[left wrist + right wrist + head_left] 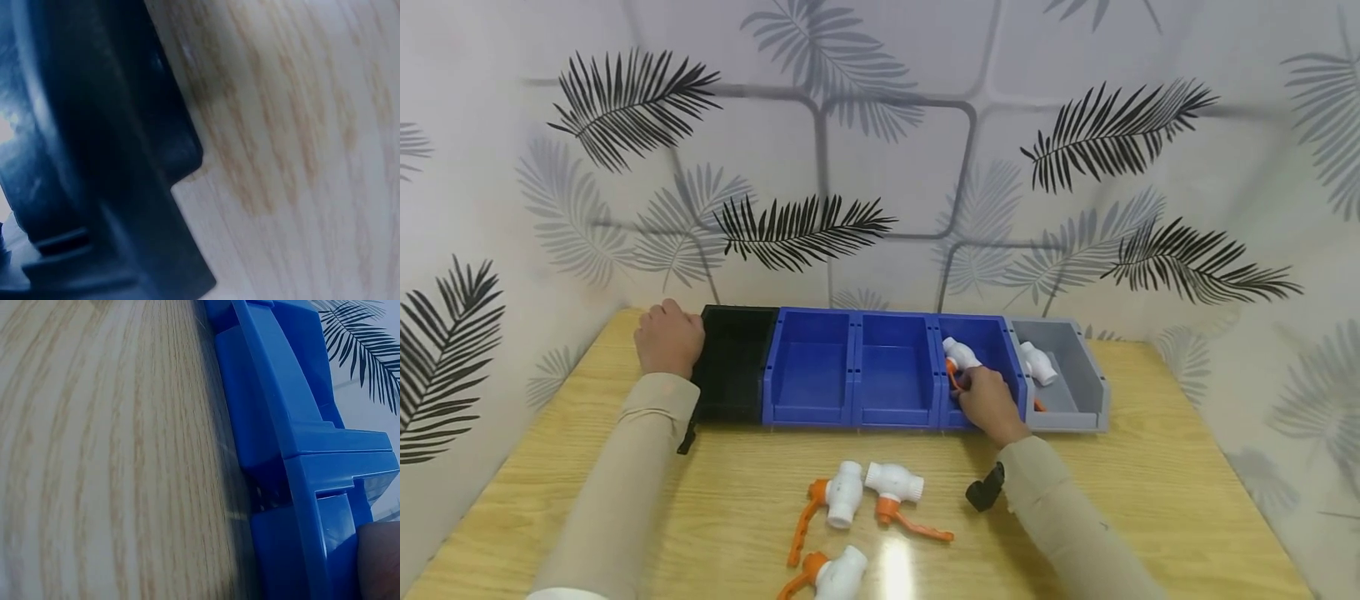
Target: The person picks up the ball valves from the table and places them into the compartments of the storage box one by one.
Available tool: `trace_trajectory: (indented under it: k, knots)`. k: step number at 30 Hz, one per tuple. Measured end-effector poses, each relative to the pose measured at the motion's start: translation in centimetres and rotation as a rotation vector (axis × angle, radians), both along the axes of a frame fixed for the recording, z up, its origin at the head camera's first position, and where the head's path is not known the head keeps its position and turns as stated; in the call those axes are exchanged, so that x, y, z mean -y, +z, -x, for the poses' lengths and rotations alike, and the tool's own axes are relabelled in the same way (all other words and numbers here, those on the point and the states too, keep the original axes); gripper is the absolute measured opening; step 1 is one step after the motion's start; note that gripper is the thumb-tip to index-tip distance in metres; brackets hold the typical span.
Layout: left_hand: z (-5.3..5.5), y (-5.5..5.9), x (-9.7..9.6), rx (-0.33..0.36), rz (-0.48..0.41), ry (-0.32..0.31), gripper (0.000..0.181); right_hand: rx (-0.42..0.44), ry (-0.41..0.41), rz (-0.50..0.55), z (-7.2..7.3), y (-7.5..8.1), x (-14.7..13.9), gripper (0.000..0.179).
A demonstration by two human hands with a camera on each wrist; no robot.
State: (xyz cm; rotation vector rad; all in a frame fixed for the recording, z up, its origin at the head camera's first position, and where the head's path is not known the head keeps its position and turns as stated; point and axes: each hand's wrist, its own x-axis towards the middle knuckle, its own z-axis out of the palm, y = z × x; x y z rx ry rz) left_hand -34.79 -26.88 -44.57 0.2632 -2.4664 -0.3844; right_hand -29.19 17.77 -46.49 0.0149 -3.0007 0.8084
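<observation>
My right hand reaches down into the rightmost blue bin. Its fingertips pinch the orange lever of a white plastic ball valve, whose body lies toward the bin's back. Only a sliver of that hand shows in the right wrist view, beside the blue bin wall. Over at the left, my left hand rests against the left side of the black bin, knuckles up and fingertips hidden. Close up, the left wrist view has the black bin's edge above the wood.
Two more blue bins stand between the black one and mine. A grey bin at the row's right end holds another white valve. Several orange-levered valves lie on the wooden table in front. A leaf-patterned wall rises behind.
</observation>
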Motion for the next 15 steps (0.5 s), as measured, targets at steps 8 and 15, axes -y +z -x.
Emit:
trace_trajectory:
  k: [8,15]
  knots:
    - [-0.16,0.16,0.09,0.015,-0.021,-0.011,0.028,-0.012,-0.005,-0.01,-0.15,-0.09,0.11,0.009]
    - [0.09,0.08,-0.02,0.023,-0.027,-0.016,0.027,-0.047,0.003,0.009,-0.27,-0.27,-0.14,0.007]
